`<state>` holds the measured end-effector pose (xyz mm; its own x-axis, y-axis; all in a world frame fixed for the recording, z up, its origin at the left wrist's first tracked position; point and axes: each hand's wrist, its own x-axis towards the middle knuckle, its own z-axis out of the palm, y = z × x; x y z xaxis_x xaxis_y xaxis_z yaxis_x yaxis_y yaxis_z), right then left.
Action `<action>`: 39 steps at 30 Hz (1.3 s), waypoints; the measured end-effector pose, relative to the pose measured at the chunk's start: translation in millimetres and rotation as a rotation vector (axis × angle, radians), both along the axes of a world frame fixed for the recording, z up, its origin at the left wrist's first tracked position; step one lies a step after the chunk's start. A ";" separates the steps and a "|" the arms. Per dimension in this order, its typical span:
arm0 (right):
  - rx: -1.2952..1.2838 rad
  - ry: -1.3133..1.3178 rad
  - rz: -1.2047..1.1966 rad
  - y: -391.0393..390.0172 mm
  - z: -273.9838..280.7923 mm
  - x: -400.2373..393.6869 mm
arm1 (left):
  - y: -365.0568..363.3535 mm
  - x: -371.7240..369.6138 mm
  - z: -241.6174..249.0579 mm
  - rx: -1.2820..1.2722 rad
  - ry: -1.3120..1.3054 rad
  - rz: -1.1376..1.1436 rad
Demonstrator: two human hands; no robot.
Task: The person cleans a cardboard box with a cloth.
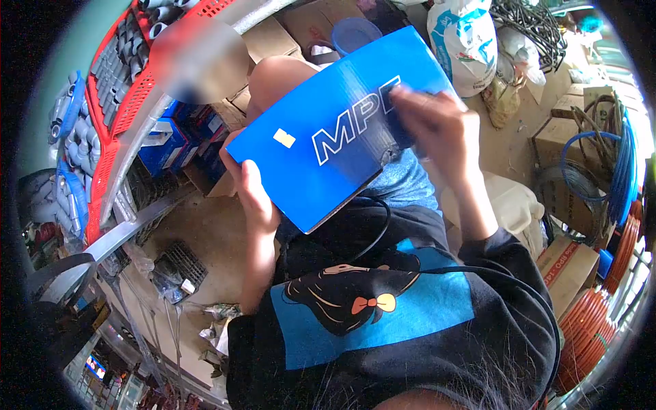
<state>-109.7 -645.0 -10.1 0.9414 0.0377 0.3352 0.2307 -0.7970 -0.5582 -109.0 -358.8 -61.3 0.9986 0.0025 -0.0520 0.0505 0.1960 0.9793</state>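
A blue cardboard box with white outlined letters and a small pale yellow sticker lies tilted across my lap. My left hand is closed on its lower left edge, thumb on the printed face. Over the right part of that face is my right hand, its fingers bent and smeared by motion. A dark, soft-looking thing shows under these fingers against the box; its kind cannot be made out.
Red crates of grey pipe fittings stand on the left, near more blue boxes. A white plastic bag is at the upper right. Coils of blue tubing and orange tubing and a whitish jerrycan are on my right.
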 end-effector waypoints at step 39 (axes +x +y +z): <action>0.148 0.009 -0.329 -6.2 -25.2 77.8 | -8.9 7.6 18.1 0.241 -0.109 -0.029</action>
<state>-31.9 -651.2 -35.4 0.8981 -0.3156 0.3064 -0.0297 -0.7384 -0.6737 -101.4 -367.6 -43.2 0.9981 -0.0265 0.0549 -0.0560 -0.0432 0.9975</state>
